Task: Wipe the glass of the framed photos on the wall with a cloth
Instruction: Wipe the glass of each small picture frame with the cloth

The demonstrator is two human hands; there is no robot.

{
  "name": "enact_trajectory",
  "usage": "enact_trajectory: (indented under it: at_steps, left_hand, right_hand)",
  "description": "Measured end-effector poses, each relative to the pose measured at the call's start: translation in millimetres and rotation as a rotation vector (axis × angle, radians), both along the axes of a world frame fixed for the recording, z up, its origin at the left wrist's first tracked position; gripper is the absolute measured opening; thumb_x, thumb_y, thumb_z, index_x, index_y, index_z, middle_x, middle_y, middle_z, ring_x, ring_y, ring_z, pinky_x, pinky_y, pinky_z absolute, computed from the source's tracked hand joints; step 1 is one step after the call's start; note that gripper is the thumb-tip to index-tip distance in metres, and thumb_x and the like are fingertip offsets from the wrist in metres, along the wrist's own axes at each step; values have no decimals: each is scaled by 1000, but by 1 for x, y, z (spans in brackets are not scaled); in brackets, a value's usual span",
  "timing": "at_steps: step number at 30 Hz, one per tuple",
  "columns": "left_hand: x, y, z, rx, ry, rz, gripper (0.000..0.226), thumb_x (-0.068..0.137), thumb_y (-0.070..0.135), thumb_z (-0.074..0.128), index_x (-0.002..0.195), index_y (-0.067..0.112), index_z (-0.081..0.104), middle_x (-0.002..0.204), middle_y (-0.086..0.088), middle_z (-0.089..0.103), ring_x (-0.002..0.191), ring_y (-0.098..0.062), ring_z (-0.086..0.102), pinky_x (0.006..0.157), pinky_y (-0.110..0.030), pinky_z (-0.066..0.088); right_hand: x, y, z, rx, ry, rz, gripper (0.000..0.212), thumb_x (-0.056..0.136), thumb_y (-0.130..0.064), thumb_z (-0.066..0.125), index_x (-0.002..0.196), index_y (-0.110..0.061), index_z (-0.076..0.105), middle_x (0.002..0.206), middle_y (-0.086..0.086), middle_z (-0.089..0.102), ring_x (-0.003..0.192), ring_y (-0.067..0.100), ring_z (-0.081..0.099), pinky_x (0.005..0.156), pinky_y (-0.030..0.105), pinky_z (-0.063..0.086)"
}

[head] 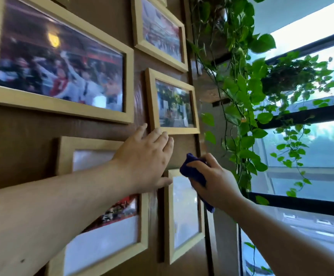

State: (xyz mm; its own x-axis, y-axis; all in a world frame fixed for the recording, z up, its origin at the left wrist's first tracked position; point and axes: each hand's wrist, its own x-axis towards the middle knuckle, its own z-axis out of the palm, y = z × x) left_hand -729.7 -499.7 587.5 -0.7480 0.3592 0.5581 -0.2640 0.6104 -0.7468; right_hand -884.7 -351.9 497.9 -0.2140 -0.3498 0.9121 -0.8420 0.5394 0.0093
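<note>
Several light wooden framed photos hang on a brown wall. My right hand (216, 181) is shut on a blue cloth (194, 172), held against the upper right of the small lower-right frame (184, 214). My left hand (146, 158) lies flat with fingers spread on the wall, between the small middle frame (173, 103) and the lower frames, its fingertips at the middle frame's bottom edge and its thumb at the lower-right frame's top left corner. A large frame (60, 62) hangs upper left, another (160, 30) at the top, and a wide one (102, 232) lower left, partly hidden by my forearm.
Trailing green vine plants (247, 92) hang just right of the frames, beside a large window (311, 146) with dark horizontal bars. A dark vertical strip (209, 236) marks the wall's right edge.
</note>
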Motion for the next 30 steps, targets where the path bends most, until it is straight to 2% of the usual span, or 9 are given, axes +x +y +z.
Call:
enact_trajectory:
  at_steps: [4, 7, 11, 18, 22, 25, 30]
  left_hand:
    - [-44, 7, -16, 24, -52, 67, 99, 79, 72, 36, 145, 4, 11, 154, -19, 20, 141, -33, 16, 114, -55, 13]
    - [-68, 7, -29, 45, -101, 137, 101, 77, 73, 40, 146, 5, 10, 155, -18, 19, 141, -33, 15, 114, -55, 12]
    - [-90, -2, -45, 73, -174, 193, 100, 77, 73, 38, 146, 5, 10, 155, -18, 19, 141, -33, 15, 113, -54, 13]
    - [-113, -6, -53, 28, -208, 237, 98, 79, 64, 46, 146, 5, 6, 156, -19, 12, 143, -34, 6, 114, -58, 1]
    - [-116, -6, -54, 23, -197, 236, 104, 76, 70, 47, 146, 5, 7, 156, -16, 15, 143, -31, 6, 115, -57, 2]
    - [-115, -7, -55, 27, -186, 233, 107, 74, 74, 46, 146, 5, 6, 157, -14, 15, 144, -30, 5, 115, -56, 2]
    - [-110, -13, -51, 24, -222, 221, 112, 72, 81, 40, 147, 8, 0, 158, -11, 12, 145, -27, 1, 115, -52, -4]
  right_hand:
    - [-26, -5, -28, -114, -125, 43, 32, 81, -37, 64, 112, -31, 57, 108, -4, 51, 65, 23, 59, 49, 36, 52]
    - [-38, -12, -43, -155, -166, 85, 32, 81, -39, 63, 112, -34, 56, 106, -6, 51, 67, 21, 59, 50, 37, 52]
    - [-46, -33, -59, -174, -186, 167, 35, 79, -45, 57, 113, -40, 52, 104, -9, 48, 69, 17, 58, 48, 32, 51]
    - [-56, -67, -74, -206, -210, 244, 42, 80, -42, 52, 121, -37, 45, 109, -4, 44, 70, 19, 56, 46, 32, 48]
    - [-75, -61, -78, -213, -154, 215, 38, 83, -44, 52, 119, -33, 52, 110, 1, 49, 66, 22, 56, 43, 28, 44]
    - [-101, -51, -81, -298, -228, 140, 36, 80, -38, 61, 115, -34, 55, 112, 0, 50, 74, 24, 58, 48, 27, 42]
    - [-120, -50, -86, -339, -280, 94, 35, 81, -36, 62, 114, -35, 50, 111, -3, 47, 70, 26, 59, 47, 33, 48]
